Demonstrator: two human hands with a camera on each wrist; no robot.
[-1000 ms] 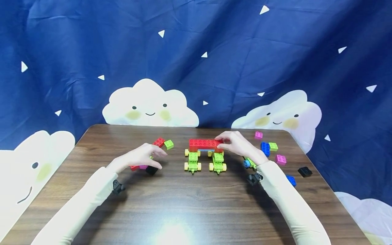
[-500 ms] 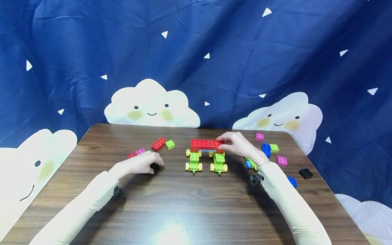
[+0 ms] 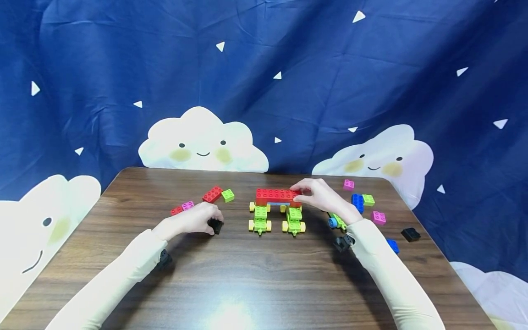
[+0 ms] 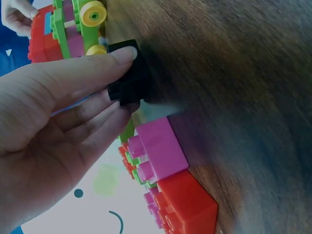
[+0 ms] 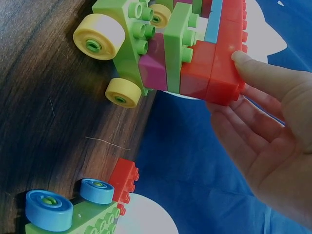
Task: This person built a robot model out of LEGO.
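Observation:
My left hand [image 3: 194,219] pinches a black building brick [image 4: 134,80] between thumb and fingers, low over the wooden table left of the middle. At the middle stands a built structure: two green wheeled bases [image 3: 260,222] with yellow wheels [image 5: 99,36], purple and green bricks stacked on them, and a row of red bricks [image 3: 273,196] bridging the top. A blue piece [image 5: 213,22] shows beneath the red row. My right hand [image 3: 319,195] holds the right end of that row, with the thumb [image 5: 258,73] on one side and fingers on the other.
Left of the structure lie a red brick [image 3: 212,194], a green brick [image 3: 228,195] and a pink brick [image 3: 187,206]. Under the right forearm sits a green base with blue wheels [image 3: 332,222]. Several blue, pink, green and black bricks [image 3: 410,234] are scattered at the right.
My left hand has come down onto the black brick, closed its fingers on it and shifted slightly right with it. The right hand stays on the red row.

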